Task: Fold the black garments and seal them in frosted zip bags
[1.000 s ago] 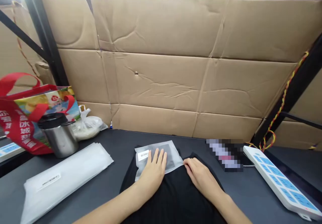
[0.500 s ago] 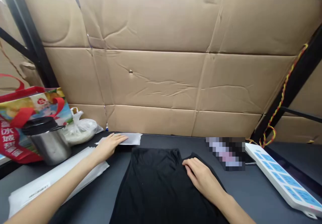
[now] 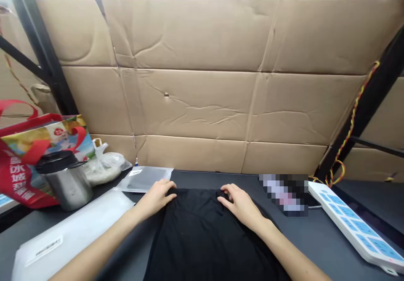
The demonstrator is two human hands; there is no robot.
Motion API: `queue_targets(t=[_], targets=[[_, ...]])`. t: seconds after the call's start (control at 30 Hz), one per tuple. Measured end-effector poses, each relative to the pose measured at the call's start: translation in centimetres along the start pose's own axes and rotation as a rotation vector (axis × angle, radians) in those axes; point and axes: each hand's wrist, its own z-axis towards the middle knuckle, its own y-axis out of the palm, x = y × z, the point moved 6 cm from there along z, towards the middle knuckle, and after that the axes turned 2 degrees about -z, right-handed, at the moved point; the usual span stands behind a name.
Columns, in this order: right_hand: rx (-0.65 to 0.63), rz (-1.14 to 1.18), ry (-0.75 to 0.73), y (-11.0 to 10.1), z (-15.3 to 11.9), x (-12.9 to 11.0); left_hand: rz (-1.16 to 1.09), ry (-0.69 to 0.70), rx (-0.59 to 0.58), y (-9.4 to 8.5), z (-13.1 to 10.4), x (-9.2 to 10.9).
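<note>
A black cloth garment (image 3: 202, 234) lies spread on the dark table in front of me, its top edge facing away; its exact kind does not show. My left hand (image 3: 158, 197) is at the top left corner, thumb and fingers closed around the edge of the cloth. At the top right corner, my right hand (image 3: 240, 203) pinches the fabric between its thumb and curled fingers. Just beyond my left hand is a small translucent plastic bag (image 3: 143, 179) with a white label.
White plastic packaging bags (image 3: 75, 226) with a barcode label lie at left. Behind them stand a steel tumbler (image 3: 67, 186), a red shopping bag (image 3: 19, 176) and a knotted plastic bag (image 3: 105, 167). A pixelated object (image 3: 285, 194) and a power strip (image 3: 356, 222) lie right; cardboard (image 3: 195, 100) walls the back.
My left hand has left the small plastic bag and come right to the garment's top left corner. My right hand has shifted slightly left, and the top edge lies straighter.
</note>
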Motion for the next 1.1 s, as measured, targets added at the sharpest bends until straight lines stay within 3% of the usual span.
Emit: queue_targets(t=[0.17,0.33,0.5,0.57,0.7,0.87,1.0,1.1], targets=[[0.016,0.005,0.005,0.9,0.7,0.4,0.011,-0.018,0.048,-0.6,-0.7,-0.1],[0.022,0.044,-0.088,-1.3,-0.5,-0.9,-0.033,0.064,0.097,-1.8,-3.5,1.3],[-0.155,-0.026,-0.205,-1.9,-3.8,-2.5,-0.076,0.256,-0.058,-1.1,-7.2,4.1],[-0.184,-0.015,-0.201,-1.6,-4.8,-2.9,-0.065,0.259,-0.097,-1.0,-7.7,4.6],[-0.117,0.049,-0.163,-1.7,-5.1,-3.0,-0.012,0.219,-0.021,-1.7,-6.9,4.9],[0.08,-0.011,0.035,-3.8,-3.9,0.7,0.123,0.282,-0.167,0.4,-6.8,4.4],[0.057,-0.134,0.161,-4.3,-3.7,4.2,0.18,0.211,-0.101,1.1,-6.6,3.5],[0.102,-0.183,0.193,-4.1,-3.8,5.3,0.181,0.243,-0.048,0.8,-5.6,5.1]])
